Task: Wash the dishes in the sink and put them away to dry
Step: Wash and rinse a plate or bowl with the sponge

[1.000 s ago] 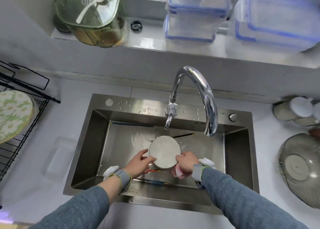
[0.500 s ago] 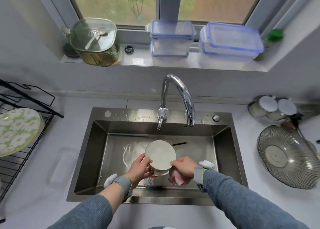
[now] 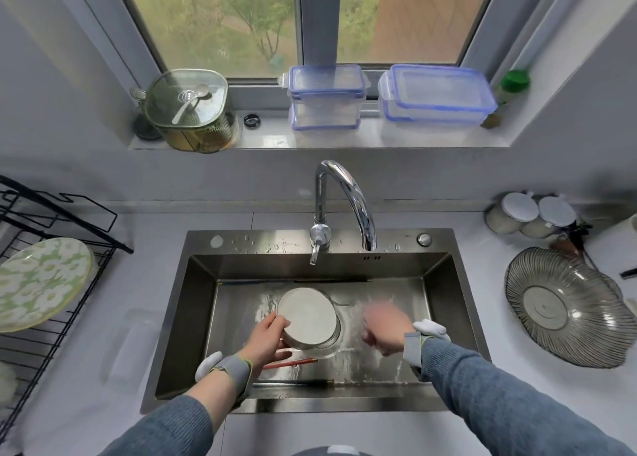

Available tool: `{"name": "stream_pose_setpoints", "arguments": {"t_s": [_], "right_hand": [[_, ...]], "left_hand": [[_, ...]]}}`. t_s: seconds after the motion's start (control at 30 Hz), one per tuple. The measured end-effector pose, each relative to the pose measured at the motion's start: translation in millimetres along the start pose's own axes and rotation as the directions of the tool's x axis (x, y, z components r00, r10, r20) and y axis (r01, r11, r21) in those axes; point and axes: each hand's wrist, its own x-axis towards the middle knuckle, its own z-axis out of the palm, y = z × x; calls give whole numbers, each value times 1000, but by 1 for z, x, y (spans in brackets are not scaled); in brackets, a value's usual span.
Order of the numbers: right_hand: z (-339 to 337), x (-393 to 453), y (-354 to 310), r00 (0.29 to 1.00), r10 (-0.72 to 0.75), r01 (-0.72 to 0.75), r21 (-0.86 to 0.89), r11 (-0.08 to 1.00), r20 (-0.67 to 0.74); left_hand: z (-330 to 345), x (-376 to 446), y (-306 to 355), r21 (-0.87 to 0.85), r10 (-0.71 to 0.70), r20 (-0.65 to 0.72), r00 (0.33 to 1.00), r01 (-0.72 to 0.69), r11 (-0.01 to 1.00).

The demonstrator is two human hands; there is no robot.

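Note:
A round pale bowl (image 3: 306,317) is tilted, its flat base toward me, inside the steel sink (image 3: 193,317). My left hand (image 3: 267,338) grips its lower left rim, fingers curled round the edge. My right hand (image 3: 382,326) is apart from the bowl, to its right above the wet sink floor, and blurred by motion; whether it holds anything I cannot tell. A red chopstick (image 3: 293,363) and a dark one (image 3: 300,382) lie on the sink floor near the front wall.
The chrome faucet (image 3: 344,197) arches over the back of the sink. A black wire dish rack (image 3: 51,335) at the left holds a green floral plate (image 3: 44,283). A ribbed glass plate (image 3: 565,307) lies on the counter at the right.
My right hand has come off the bowl and swung right. The bowl now rests in my left hand alone. My head has lifted, so the window shows.

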Motion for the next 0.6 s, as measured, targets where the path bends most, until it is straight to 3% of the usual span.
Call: {"name": "stream_pose_setpoints", "arguments": {"t_s": [0.1,0.33,0.6], "right_hand": [[-1,5,12,990,-21,4,-119,993,-143],[-3,7,14,983,-78,45,-199,979,-163],[-4,6,14,982,-80,55,-150,987,-171]], "left_hand": [[-1,-3,4,35,15,1,1000,-15,999],[5,-6,13,133,58,-19,998,-55,990],[10,-10,20,196,119,-31,992,-110,974]]}}
